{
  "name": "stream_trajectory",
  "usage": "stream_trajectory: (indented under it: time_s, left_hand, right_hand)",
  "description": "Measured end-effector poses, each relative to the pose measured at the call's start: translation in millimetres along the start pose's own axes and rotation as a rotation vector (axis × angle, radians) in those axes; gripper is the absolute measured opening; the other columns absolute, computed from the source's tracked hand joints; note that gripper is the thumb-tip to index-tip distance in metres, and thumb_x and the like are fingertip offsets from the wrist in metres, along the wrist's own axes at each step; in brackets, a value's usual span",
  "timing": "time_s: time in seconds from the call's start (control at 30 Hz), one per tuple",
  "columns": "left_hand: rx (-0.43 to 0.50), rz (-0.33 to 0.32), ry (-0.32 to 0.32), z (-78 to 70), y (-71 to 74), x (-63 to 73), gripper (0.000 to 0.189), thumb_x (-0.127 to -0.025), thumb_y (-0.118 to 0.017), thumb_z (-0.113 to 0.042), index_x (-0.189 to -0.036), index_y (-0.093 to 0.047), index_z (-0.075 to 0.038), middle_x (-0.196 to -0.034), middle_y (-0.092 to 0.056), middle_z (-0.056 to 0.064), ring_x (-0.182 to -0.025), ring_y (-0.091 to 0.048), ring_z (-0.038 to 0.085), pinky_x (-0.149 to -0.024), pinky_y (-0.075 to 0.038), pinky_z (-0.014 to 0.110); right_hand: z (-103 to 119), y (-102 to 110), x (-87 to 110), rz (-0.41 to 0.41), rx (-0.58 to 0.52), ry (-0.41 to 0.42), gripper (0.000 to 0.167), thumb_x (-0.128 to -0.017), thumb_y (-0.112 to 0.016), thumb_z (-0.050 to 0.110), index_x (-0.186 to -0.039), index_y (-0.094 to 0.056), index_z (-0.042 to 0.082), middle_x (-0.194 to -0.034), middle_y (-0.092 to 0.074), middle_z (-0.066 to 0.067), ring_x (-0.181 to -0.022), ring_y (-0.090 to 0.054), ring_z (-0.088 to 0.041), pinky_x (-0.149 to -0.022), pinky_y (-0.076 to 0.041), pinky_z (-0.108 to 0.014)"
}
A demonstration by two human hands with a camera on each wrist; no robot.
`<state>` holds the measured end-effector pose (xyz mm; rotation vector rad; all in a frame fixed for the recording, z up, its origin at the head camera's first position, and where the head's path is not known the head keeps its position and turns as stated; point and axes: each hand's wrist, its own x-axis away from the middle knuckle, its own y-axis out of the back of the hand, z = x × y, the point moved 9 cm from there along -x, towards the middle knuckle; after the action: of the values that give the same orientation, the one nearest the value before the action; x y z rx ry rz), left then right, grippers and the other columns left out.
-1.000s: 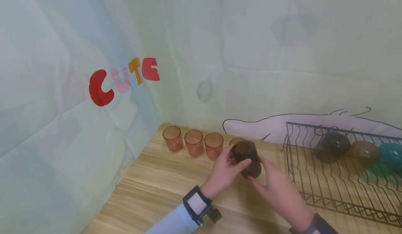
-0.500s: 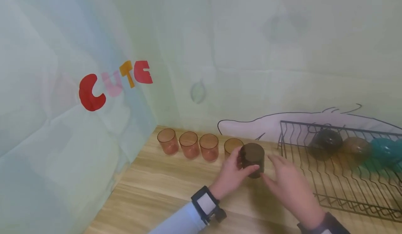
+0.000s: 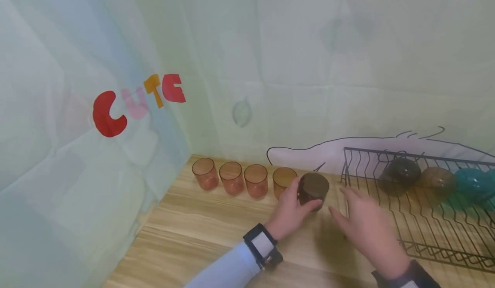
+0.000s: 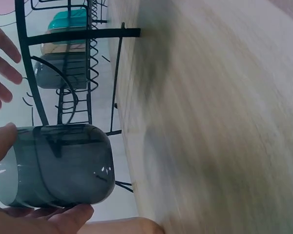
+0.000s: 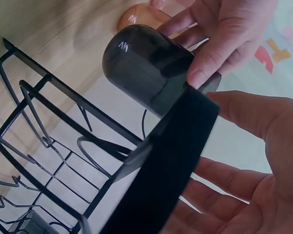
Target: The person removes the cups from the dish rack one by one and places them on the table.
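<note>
My left hand [image 3: 291,212] grips a dark grey tumbler [image 3: 316,185] by its side, thumb in front and fingers behind. In the left wrist view the tumbler [image 4: 63,165] hangs a little above the wooden table, its rounded base towards the wood. My right hand [image 3: 369,225] is just right of it, fingers spread and apart from the glass. To the left stand three pinkish-orange glasses [image 3: 256,182] in a row, mouths up. An amber glass [image 3: 284,179] ends that row, partly hidden by my left hand.
A black wire dish rack [image 3: 417,219] stands at the right, close beside my right hand. In it lie a dark glass [image 3: 403,174], a brown glass [image 3: 438,182] and teal glasses [image 3: 472,182]. A fabric-covered wall [image 3: 309,86] borders the wooden table [image 3: 185,228] behind and left.
The tumbler has turned from tilted to nearly upright in my left hand and shifted slightly right. My right hand has let go of it and drawn away to the right.
</note>
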<state>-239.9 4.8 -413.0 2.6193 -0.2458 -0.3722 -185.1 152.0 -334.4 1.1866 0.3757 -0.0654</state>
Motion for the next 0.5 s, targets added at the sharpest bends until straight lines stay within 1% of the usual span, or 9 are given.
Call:
stream_trajectory:
  time_s: [0.07, 0.13, 0.2, 0.33, 0.5]
  left_hand:
    - [-0.016, -0.015, 0.009, 1.7, 0.5, -1.7, 0.069, -0.082, -0.065, -0.051, -0.138, -0.034, -0.027, -0.134, -0.051, -0.009, -0.125, -0.046, 0.007, -0.103, -0.043, 0.033]
    - [-0.043, -0.025, 0.023, 4.2, -0.3, -2.8, 0.07, -0.082, -0.065, -0.051, -0.139, -0.034, -0.026, -0.134, -0.051, -0.008, -0.125, -0.047, 0.007, -0.103, -0.042, 0.034]
    - [-0.068, -0.025, 0.039, 6.6, -2.4, -4.1, 0.071, -0.082, -0.065, -0.05, -0.14, -0.034, -0.025, -0.135, -0.051, -0.006, -0.125, -0.047, 0.008, -0.104, -0.042, 0.035]
    - [-0.096, -0.018, 0.052, 9.9, -8.9, -8.2, 0.071, -0.082, -0.067, -0.045, -0.14, -0.033, -0.024, -0.135, -0.052, -0.004, -0.124, -0.049, 0.009, -0.104, -0.042, 0.035]
    - [-0.112, -0.011, 0.05, 13.7, -19.2, -15.0, 0.07, -0.083, -0.066, -0.045, -0.14, -0.033, -0.021, -0.134, -0.053, -0.001, -0.123, -0.05, 0.01, -0.103, -0.043, 0.033]
  right_hand:
    - [-0.7, 0.6, -0.2, -0.006, 0.008, 0.0, 0.061, -0.079, -0.07, 0.038, -0.125, -0.054, 0.0, -0.122, -0.057, -0.027, -0.098, -0.06, -0.044, -0.071, -0.054, -0.055]
    - [-1.4, 0.6, -0.3, -0.005, 0.006, 0.001, 0.061, -0.08, -0.07, 0.038, -0.125, -0.054, -0.001, -0.122, -0.057, -0.027, -0.1, -0.06, -0.045, -0.075, -0.052, -0.057]
    - [-2.1, 0.6, -0.4, -0.004, 0.005, 0.0, 0.062, -0.079, -0.07, 0.037, -0.124, -0.054, -0.002, -0.122, -0.057, -0.027, -0.1, -0.059, -0.045, -0.076, -0.051, -0.058]
    - [-2.3, 0.4, -0.6, -0.006, -0.002, 0.004, 0.062, -0.079, -0.07, 0.037, -0.124, -0.055, -0.002, -0.121, -0.058, -0.027, -0.101, -0.059, -0.045, -0.078, -0.051, -0.058]
    - [-0.6, 0.9, -0.9, -0.025, 0.013, 0.013, 0.06, -0.079, -0.07, 0.038, -0.122, -0.056, -0.001, -0.119, -0.059, -0.026, -0.097, -0.061, -0.044, -0.074, -0.052, -0.056]
